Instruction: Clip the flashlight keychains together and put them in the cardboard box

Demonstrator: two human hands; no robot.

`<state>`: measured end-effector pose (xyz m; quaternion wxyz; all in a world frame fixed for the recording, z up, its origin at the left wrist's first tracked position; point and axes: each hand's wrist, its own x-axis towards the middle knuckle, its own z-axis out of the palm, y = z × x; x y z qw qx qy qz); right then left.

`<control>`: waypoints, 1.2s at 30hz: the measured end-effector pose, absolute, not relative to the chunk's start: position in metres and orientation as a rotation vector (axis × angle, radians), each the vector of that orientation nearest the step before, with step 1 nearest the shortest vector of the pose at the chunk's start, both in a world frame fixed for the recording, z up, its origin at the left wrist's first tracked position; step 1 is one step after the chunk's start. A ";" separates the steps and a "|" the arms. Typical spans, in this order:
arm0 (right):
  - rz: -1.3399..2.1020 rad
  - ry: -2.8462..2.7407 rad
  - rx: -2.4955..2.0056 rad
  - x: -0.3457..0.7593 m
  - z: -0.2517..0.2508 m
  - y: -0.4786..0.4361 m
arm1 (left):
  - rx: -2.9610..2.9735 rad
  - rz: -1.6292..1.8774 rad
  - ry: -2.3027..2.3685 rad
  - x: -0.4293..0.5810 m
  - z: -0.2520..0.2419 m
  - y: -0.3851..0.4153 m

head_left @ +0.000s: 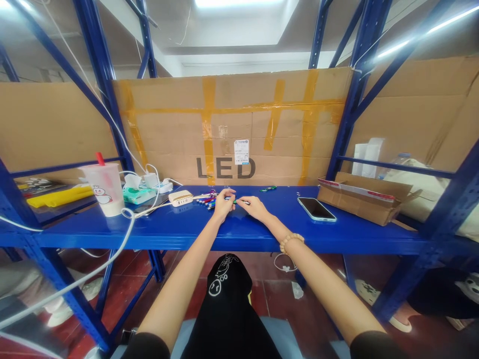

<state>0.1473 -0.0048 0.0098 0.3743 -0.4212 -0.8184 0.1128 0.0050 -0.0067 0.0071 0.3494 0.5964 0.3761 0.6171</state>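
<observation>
spanning the gap between the hands, a slim green-and-black pen (236, 202) is held over the blue metal shelf (269, 229). its two ends appear to be pinched by the fingertips of the left hand (224, 203) and the right hand (254, 206); how firmly cannot be told. if either pinch is loosened, the pen could be dropped; by a leftward swing, the multicoloured pens (206, 198) piled alongside could be scattered.

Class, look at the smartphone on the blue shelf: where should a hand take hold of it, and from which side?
Probably best at mid-length across both long edges, from above and the left: the smartphone lies flat, screen up, its left side open, while the cardboard box crowds its right.
</observation>
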 end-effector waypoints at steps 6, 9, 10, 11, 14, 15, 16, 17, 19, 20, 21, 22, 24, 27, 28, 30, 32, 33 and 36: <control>0.344 -2.090 -1.009 0.147 0.009 -0.001 | 1.515 1.599 0.971 0.005 0.007 -0.006; 0.384 -2.049 -0.985 0.147 0.008 0.001 | 1.475 1.604 0.984 0.003 0.009 -0.006; 0.396 -2.034 -0.981 0.147 0.007 0.001 | 1.458 1.608 0.984 0.003 0.010 -0.006; 0.405 -2.025 -0.976 0.148 0.007 0.002 | 1.438 1.608 0.972 0.003 0.011 -0.006; 0.419 -2.031 -0.957 0.148 0.006 0.003 | 1.353 1.548 0.863 0.003 0.014 -0.007; 0.421 -2.037 -0.952 0.148 0.006 0.004 | 1.321 1.515 0.819 0.003 0.015 -0.008; 0.423 -2.039 -0.948 0.148 0.005 0.005 | 1.291 1.486 0.787 0.003 0.016 -0.008; 0.425 -2.038 -0.945 0.148 0.005 0.006 | 1.267 1.463 0.768 0.003 0.016 -0.008; 0.428 -2.034 -0.939 0.148 0.003 0.008 | 1.240 1.438 0.762 0.003 0.017 -0.009; 0.428 -2.033 -0.936 0.148 0.003 0.009 | 1.235 1.430 0.767 0.003 0.017 -0.009; 0.428 -2.033 -0.934 0.149 0.002 0.009 | 1.233 1.419 0.774 0.003 0.017 -0.009; 0.429 -2.033 -0.934 0.149 0.002 0.010 | 1.235 1.406 0.779 0.003 0.017 -0.009; 0.431 -2.031 -0.941 0.149 0.002 0.010 | 1.242 1.387 0.790 0.003 0.017 -0.008; 0.423 -2.028 -0.952 0.150 0.002 0.010 | 1.238 1.391 0.796 0.002 0.017 -0.008; 0.416 -2.028 -0.955 0.150 0.002 0.010 | 1.235 1.398 0.795 0.002 0.017 -0.008; 0.403 -2.033 -0.968 0.150 0.002 0.009 | 1.229 1.408 0.797 0.002 0.017 -0.007; 0.395 -2.038 -0.990 0.149 0.002 0.009 | 1.221 1.416 0.804 0.002 0.016 -0.006; 0.393 -2.042 -1.002 0.149 0.002 0.009 | 1.218 1.418 0.806 0.002 0.016 -0.006; 0.391 -2.049 -1.021 0.149 0.001 0.010 | 1.225 1.416 0.805 0.002 0.015 -0.005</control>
